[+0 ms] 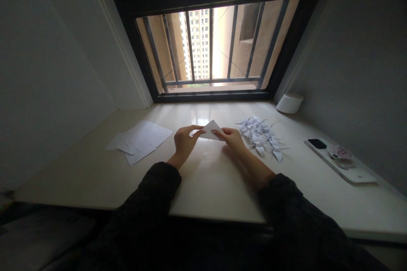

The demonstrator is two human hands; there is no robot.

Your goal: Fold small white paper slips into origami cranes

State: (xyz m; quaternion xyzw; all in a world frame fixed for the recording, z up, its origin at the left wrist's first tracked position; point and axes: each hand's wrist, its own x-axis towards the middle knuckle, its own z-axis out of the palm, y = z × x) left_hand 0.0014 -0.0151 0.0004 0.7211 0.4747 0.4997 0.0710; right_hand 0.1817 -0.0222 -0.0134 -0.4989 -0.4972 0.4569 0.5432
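Observation:
A small folded piece of white paper (pixel 210 130), pointed at the top, is held up above the sill between both hands. My left hand (pixel 186 139) pinches its left corner between thumb and fingers. On the other side my right hand (pixel 232 137) grips the right part, its thumb lying across the front face. To the right lies a heap of folded paper cranes (pixel 256 129), close beside my right hand. Loose white paper sheets (pixel 148 137) of different sizes overlap on the left.
The pale, glossy window sill (pixel 210 186) serves as the work surface. A phone (pixel 356 172) with a round grip on its back lies at the right. By the right wall stands a white rounded object (pixel 289 103). A barred window (pixel 210 46) closes off the back.

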